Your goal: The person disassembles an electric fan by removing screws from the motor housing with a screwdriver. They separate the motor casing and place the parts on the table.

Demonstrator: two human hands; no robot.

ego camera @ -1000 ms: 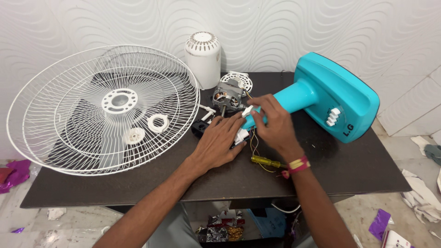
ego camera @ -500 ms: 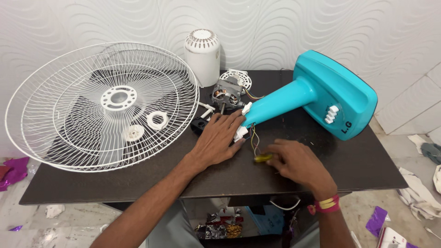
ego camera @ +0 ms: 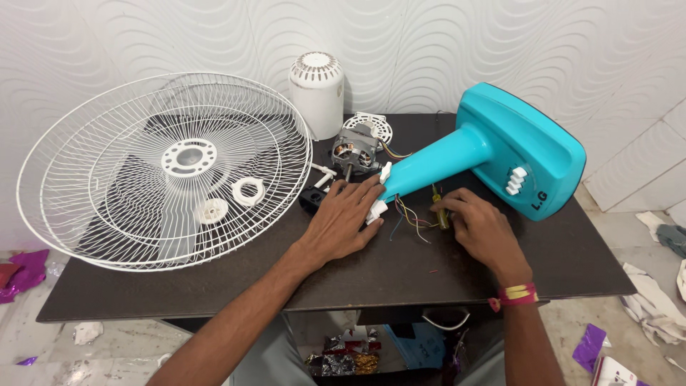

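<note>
Left hand (ego camera: 344, 218) lies flat and open at frame centre, fingertips touching the narrow neck of a teal fan stand (ego camera: 493, 157). Right hand (ego camera: 480, 227) grasps a yellow screwdriver (ego camera: 439, 209) beside loose wires (ego camera: 409, 214) on the dark surface (ego camera: 400, 271). White label letters mark the stand's base at right.

Dark table (ego camera: 557, 264), fan grille (ego camera: 164, 171), teal stand (ego camera: 500, 161), motor (ego camera: 355, 154)

Fan guard (ego camera: 168, 171) lies on the counter (ego camera: 572, 264) at left, motor cover (ego camera: 316, 93) behind it by the wall, motor (ego camera: 355, 154) at centre, fan stand (ego camera: 500, 157) at right, wires (ego camera: 411, 214) between left hand (ego camera: 346, 218) and right hand (ego camera: 482, 229).
</note>
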